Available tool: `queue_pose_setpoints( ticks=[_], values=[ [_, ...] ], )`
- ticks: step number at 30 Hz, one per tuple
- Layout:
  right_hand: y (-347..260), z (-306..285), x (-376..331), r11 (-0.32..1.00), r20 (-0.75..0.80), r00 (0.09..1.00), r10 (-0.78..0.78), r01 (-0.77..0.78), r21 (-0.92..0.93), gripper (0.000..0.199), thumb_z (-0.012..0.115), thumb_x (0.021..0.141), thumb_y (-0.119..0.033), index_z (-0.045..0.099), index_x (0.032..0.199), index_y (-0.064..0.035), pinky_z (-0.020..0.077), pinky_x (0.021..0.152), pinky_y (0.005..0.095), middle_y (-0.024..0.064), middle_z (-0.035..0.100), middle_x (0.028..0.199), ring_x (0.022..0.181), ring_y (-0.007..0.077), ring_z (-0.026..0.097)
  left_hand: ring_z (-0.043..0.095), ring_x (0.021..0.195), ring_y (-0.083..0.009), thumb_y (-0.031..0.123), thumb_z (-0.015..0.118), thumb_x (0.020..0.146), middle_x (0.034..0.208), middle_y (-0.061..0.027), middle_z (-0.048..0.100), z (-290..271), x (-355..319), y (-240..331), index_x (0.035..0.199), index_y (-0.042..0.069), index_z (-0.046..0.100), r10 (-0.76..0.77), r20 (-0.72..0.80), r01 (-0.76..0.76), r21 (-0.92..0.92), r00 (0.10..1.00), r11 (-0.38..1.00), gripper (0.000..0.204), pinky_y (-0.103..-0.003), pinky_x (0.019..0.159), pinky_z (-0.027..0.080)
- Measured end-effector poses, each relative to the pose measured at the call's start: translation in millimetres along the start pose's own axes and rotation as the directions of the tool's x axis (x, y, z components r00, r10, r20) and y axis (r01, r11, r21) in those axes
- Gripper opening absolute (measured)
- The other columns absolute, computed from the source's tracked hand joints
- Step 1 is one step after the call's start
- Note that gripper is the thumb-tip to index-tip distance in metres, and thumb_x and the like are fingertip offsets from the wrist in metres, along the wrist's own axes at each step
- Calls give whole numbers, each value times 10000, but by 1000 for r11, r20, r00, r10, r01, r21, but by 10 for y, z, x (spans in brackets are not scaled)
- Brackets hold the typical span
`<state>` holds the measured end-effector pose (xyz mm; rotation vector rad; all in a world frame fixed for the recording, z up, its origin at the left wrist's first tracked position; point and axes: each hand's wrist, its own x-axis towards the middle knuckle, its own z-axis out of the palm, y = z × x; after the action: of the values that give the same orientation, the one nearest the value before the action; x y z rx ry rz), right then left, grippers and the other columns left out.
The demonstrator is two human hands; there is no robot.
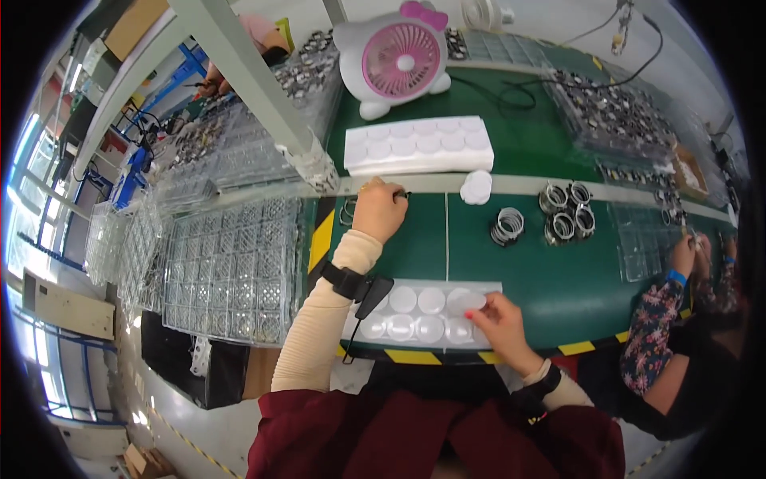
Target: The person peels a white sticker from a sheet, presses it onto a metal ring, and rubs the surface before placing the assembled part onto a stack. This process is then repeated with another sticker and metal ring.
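My left hand (380, 209) reaches forward over the green belt, fingers closed on a small metal ring part at its tip, beside another ring (348, 212) lying on the belt. My right hand (496, 317) rests on the near white tray (423, 313) of round recesses and pinches a thin round white disc (469, 301) over one recess. A black strap sits on my left wrist.
A second white tray (418, 145) and a loose white pad (476, 187) lie further back. Metal rings (565, 213) cluster mid-belt. Clear gridded trays (233, 268) stack at left. A pink fan (396, 57) stands behind. Another person's hands (692, 252) work at right.
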<state>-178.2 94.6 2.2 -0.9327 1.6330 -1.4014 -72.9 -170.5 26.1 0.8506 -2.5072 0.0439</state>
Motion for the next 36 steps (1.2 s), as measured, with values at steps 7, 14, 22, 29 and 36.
queue_pose_setpoints(
  ticks=[7, 14, 22, 29, 36],
  values=[
    [-482, 168, 493, 947, -72, 960, -272, 280, 154, 145, 621, 771, 26, 528, 881, 7, 443, 601, 192, 24, 571, 769, 673, 71, 536, 583, 960, -268, 126, 462, 875, 1025, -149, 597, -189, -230, 235, 1060, -2, 539, 37, 728, 655, -592, 685, -470, 238, -363, 811, 494],
    [-459, 305, 1107, 914, -127, 977, -171, 205, 349, 120, 605, 795, -6, 546, 897, 15, 426, 579, 200, 26, 578, 788, 666, 64, 522, 533, 1039, -333, 178, 451, 908, 1114, -188, 540, 77, -444, 264, 1150, 2, 457, 176, 692, 538, -349, 700, -767, 300, -415, 941, 426],
    [-267, 393, 1139, 903, -230, 962, -149, 228, 366, 89, 588, 817, -51, 603, 887, 2, 421, 684, 207, 23, 591, 845, 745, 66, 522, 548, 1024, -287, 262, 437, 926, 1102, -176, 540, 46, -376, 318, 1145, 23, 447, 181, 712, 493, -258, 679, -831, 325, -426, 921, 444],
    [-323, 427, 1124, 888, -94, 995, 41, 7, 460, 78, 592, 806, -41, 587, 878, -10, 418, 718, 213, 23, 593, 861, 784, 69, 525, 577, 963, -242, 279, 454, 918, 1036, -127, 569, 67, -382, 360, 1047, 29, 486, 83, 769, 487, -313, 634, -816, 283, -421, 878, 478],
    [-264, 452, 1124, 886, -28, 994, 108, -83, 456, 55, 595, 805, -41, 576, 849, -12, 423, 702, 206, 36, 596, 858, 754, 75, 535, 587, 931, -229, 289, 473, 907, 1007, -104, 585, 42, -401, 387, 1008, 30, 508, 98, 785, 539, -323, 611, -778, 280, -395, 855, 499]
  ],
)
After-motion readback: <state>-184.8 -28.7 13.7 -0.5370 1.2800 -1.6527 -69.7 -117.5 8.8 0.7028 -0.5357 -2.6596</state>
